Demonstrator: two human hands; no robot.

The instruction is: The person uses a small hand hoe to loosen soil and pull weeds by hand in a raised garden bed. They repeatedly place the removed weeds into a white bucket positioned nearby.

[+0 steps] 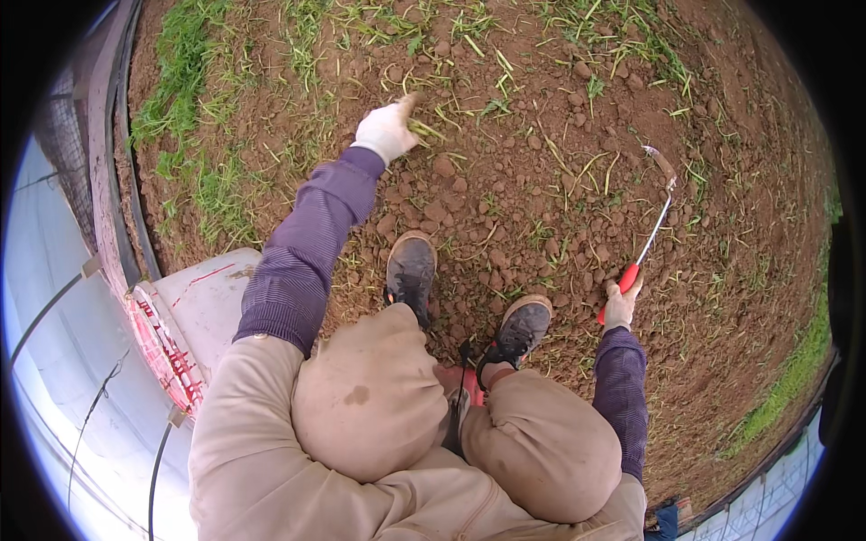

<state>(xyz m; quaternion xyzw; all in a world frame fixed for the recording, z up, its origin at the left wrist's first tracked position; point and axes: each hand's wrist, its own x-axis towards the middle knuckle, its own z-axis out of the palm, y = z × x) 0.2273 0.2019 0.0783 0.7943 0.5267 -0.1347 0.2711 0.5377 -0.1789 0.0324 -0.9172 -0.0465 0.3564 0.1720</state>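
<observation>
My left hand (pixel 387 133), in a white glove with soil-stained fingers, reaches over the soil at upper centre. A small bunch of cut green stems (pixel 425 130) sticks out from its grip. At the right, my right hand (pixel 620 306) is closed around the red handle (pixel 629 277) of a long-shanked hand sickle. Its thin metal shank runs away from me to a curved, soil-covered blade (pixel 662 162), just over or touching the ground; I cannot tell which. Loose clods and scattered stems lie between the two hands.
Leafy green plants (pixel 183 74) grow at upper left, beside a dark border board (pixel 108 142). A white container (pixel 210 291) with red netting stands at my left, near plastic sheeting (pixel 61 270). My shoes (pixel 411 267) rest on cloddy soil. A green strip (pixel 785 392) runs along the right.
</observation>
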